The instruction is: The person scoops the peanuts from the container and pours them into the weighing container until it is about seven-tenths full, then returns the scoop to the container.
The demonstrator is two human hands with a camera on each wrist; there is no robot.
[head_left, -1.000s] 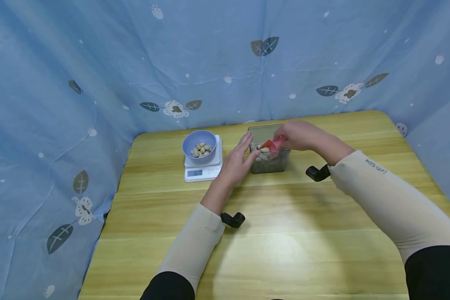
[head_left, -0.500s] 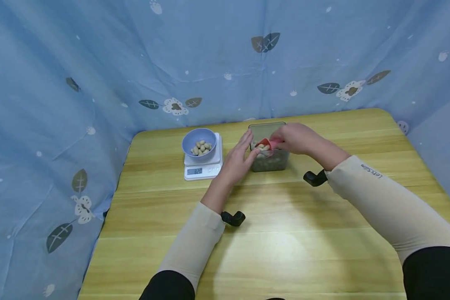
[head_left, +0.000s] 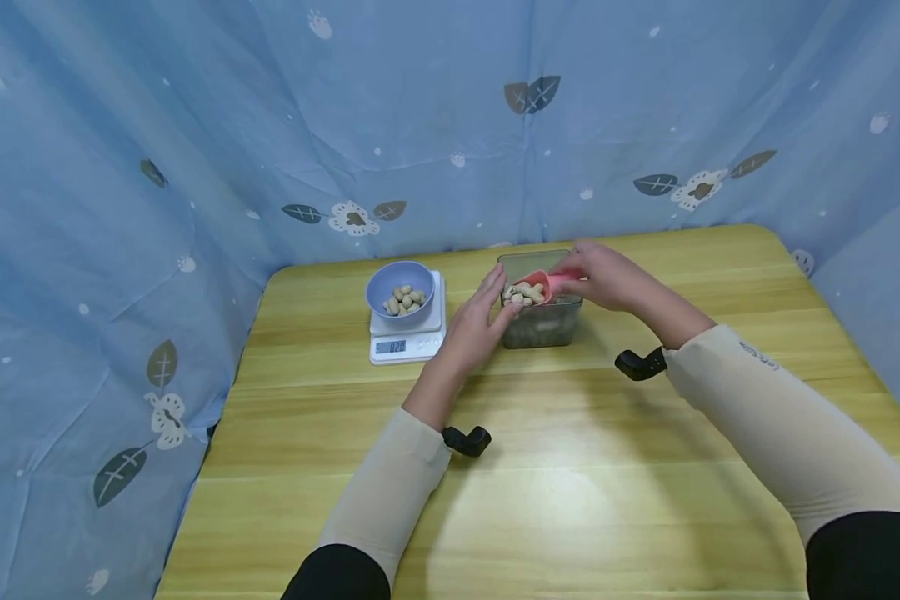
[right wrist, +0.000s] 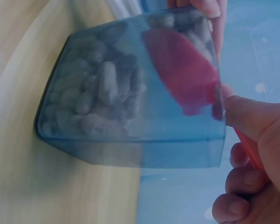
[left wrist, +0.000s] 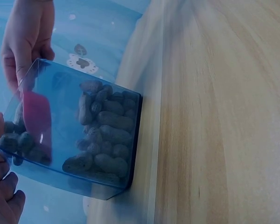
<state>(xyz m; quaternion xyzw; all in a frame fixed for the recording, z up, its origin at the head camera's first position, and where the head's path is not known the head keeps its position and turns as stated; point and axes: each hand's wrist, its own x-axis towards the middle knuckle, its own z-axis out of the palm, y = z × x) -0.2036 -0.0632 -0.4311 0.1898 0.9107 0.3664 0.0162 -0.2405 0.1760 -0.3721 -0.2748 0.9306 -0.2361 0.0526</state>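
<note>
A clear smoky box (head_left: 542, 330) stands on the table with peanuts (left wrist: 113, 126) in its lower part. My right hand (head_left: 598, 271) grips the handle of a pink scoop (head_left: 546, 286) above the box. Peanuts (head_left: 525, 293) fill the scoop, which is level near the rim. My left hand (head_left: 474, 327) rests against the box's left side, fingers mostly straight in the head view and thumb at the near rim. To the left, a blue bowl (head_left: 375, 287) holding several peanuts sits on a white kitchen scale (head_left: 426, 344), whose display seems to read 820, decimal point unclear.
The wooden table (head_left: 525, 500) extends in front of both arms. A blue patterned curtain (head_left: 435, 108) hangs close behind the table's back edge and along its sides. Black wrist mounts (head_left: 468, 442) stick out from both sleeves.
The scoop has come up from among the peanuts in the box to the rim, now heaped with peanuts. My left hand stays at the box; bowl and scale have not moved.
</note>
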